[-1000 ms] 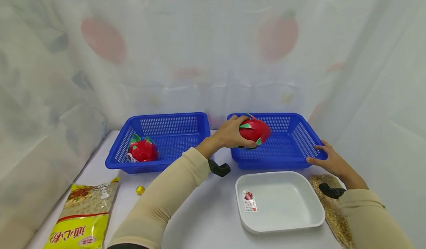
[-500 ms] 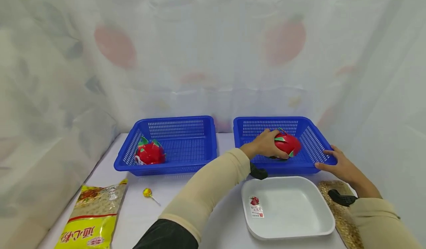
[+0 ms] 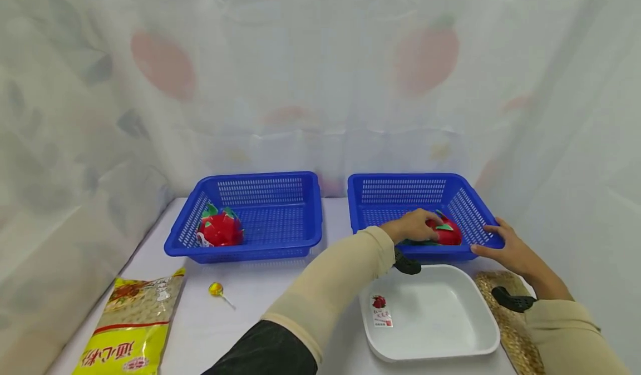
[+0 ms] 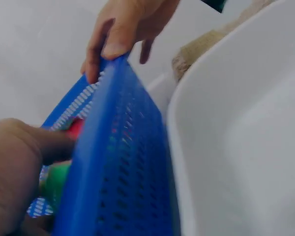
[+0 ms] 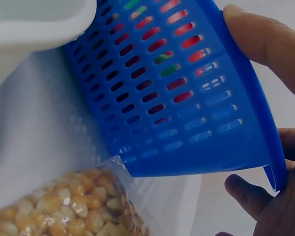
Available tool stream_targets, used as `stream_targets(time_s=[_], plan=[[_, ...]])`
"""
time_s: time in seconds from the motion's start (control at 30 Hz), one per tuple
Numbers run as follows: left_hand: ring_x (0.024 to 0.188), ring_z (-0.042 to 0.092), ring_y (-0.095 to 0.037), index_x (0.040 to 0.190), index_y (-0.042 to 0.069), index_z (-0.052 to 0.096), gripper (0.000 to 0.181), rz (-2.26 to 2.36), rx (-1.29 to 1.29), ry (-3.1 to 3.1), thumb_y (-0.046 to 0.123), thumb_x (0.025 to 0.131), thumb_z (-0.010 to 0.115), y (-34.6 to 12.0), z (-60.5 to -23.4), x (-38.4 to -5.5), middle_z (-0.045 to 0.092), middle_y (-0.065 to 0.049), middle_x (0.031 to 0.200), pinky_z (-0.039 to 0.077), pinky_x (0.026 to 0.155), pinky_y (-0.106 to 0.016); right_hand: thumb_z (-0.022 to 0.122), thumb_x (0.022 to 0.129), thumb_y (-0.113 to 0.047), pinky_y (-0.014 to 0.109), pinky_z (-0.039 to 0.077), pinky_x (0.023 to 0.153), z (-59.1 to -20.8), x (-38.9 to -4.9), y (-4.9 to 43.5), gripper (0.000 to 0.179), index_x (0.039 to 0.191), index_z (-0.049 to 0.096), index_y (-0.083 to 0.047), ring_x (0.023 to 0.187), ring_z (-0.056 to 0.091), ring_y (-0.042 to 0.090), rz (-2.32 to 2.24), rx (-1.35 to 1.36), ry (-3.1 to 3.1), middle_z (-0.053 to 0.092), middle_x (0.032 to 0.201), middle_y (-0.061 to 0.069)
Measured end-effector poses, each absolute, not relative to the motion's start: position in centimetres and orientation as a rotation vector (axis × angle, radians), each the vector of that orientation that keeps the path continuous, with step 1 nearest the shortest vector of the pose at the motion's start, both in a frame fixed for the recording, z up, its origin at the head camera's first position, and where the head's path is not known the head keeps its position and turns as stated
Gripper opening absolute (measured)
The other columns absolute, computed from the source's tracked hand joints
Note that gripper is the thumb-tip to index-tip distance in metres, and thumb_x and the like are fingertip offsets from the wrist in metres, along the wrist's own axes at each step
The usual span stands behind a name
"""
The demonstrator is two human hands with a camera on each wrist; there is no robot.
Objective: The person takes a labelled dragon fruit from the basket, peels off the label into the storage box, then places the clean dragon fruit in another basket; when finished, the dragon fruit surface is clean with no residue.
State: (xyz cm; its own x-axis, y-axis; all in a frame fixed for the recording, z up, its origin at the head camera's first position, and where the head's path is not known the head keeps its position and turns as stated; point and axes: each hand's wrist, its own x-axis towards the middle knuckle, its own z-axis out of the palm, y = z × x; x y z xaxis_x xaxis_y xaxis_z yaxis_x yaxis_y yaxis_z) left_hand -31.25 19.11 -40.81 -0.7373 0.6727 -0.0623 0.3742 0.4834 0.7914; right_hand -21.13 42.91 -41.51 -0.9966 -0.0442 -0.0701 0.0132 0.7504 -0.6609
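Note:
My left hand [image 3: 417, 226] is down inside the right blue basket [image 3: 380, 215], its fingers round a red dragon fruit [image 3: 449, 233] with green scales. In the left wrist view the basket's near wall hides most of that fruit; red and green show through the holes in the right wrist view. At the basket's right front corner my right hand [image 3: 516, 257] grips the rim, thumb on the near side. A second dragon fruit [image 3: 220, 229] lies in the left part of the left blue basket [image 3: 280, 225].
A white tray [image 3: 440, 319] with a dragon fruit sticker stands before the right basket. Beside it lies a bag of corn kernels [image 5: 64, 206], partly under the right forearm. On the left are a yellow pasta bag [image 3: 132, 325] and a lollipop [image 3: 216, 289]. A white curtain hangs behind.
My left hand has carried the dragon fruit rightward and lowered it into the right basket. My right hand has stayed on the basket's corner.

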Motion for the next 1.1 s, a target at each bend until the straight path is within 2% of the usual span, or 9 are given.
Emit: stream_targets(time_s=[0.13,0.33,0.47,0.63,0.77,0.97,1.1], plan=[[0.087,0.053,-0.013,0.130,0.023,0.062,0.047,1.180,0.830,2.246,0.011,0.085,0.071,19.6,-40.6,-30.9,0.055,0.003,0.116,0.049,0.067,-0.024,0.064,0.089,-0.043,0.074,0.030,0.088,-41.6,-21.2,43.0,0.093,0.144,0.018,0.017,0.125,0.014,0.066,-1.089,-0.025,2.860,-0.011,0.151,0.034],[0.091,0.050,-0.013,0.129,0.025,0.059,0.048,1.153,0.833,2.236,0.023,0.083,0.073,19.9,-40.6,-30.4,0.054,0.005,0.111,0.047,0.074,-0.027,0.064,0.090,-0.043,0.074,0.030,0.088,-41.6,-21.0,43.0,0.092,0.142,0.019,0.018,0.123,0.017,0.067,-1.086,-0.027,2.856,-0.008,0.150,0.037],[0.094,0.049,-0.013,0.133,0.025,0.056,0.053,1.121,0.822,2.266,0.027,0.083,0.073,19.4,-40.8,-30.2,0.054,0.006,0.113,0.047,0.076,-0.029,0.065,0.089,-0.042,0.073,0.031,0.088,-41.6,-20.9,43.0,0.092,0.141,0.020,0.019,0.123,0.017,0.067,-1.066,-0.036,2.859,-0.006,0.149,0.037],[0.096,0.051,-0.013,0.135,0.019,0.055,0.054,1.179,0.852,2.272,0.024,0.084,0.073,18.3,-40.2,-30.0,0.056,0.003,0.123,0.049,0.075,-0.026,0.065,0.088,-0.044,0.073,0.032,0.087,-40.9,-20.9,43.1,0.094,0.142,0.020,0.018,0.123,0.018,0.067,-1.047,-0.025,2.868,-0.006,0.150,0.037],[0.106,0.051,-0.014,0.138,0.018,0.052,0.058,1.173,0.899,2.297,0.026,0.084,0.074,16.8,-39.1,-29.5,0.052,-0.001,0.135,0.050,0.078,-0.027,0.065,0.087,-0.044,0.073,0.032,0.087,-40.6,-20.9,42.9,0.094,0.140,0.021,0.020,0.121,0.020,0.067,-1.009,-0.015,2.879,-0.001,0.147,0.041],[0.128,0.043,-0.015,0.141,0.023,0.049,0.061,1.148,0.987,2.361,0.029,0.085,0.073,14.5,-36.8,-28.8,0.046,0.003,0.142,0.045,0.095,-0.036,0.065,0.088,-0.046,0.073,0.031,0.089,-40.3,-21.0,42.6,0.095,0.140,0.022,0.021,0.121,0.024,0.066,-0.961,-0.004,2.893,0.008,0.144,0.044],[0.129,0.043,-0.017,0.144,0.025,0.046,0.064,1.146,1.092,2.359,0.030,0.086,0.073,13.1,-34.6,-28.2,0.042,0.004,0.146,0.045,0.095,-0.038,0.064,0.089,-0.046,0.074,0.030,0.090,-40.0,-20.7,42.8,0.094,0.140,0.022,0.020,0.121,0.024,0.066,-0.929,0.021,2.907,0.009,0.143,0.045]])
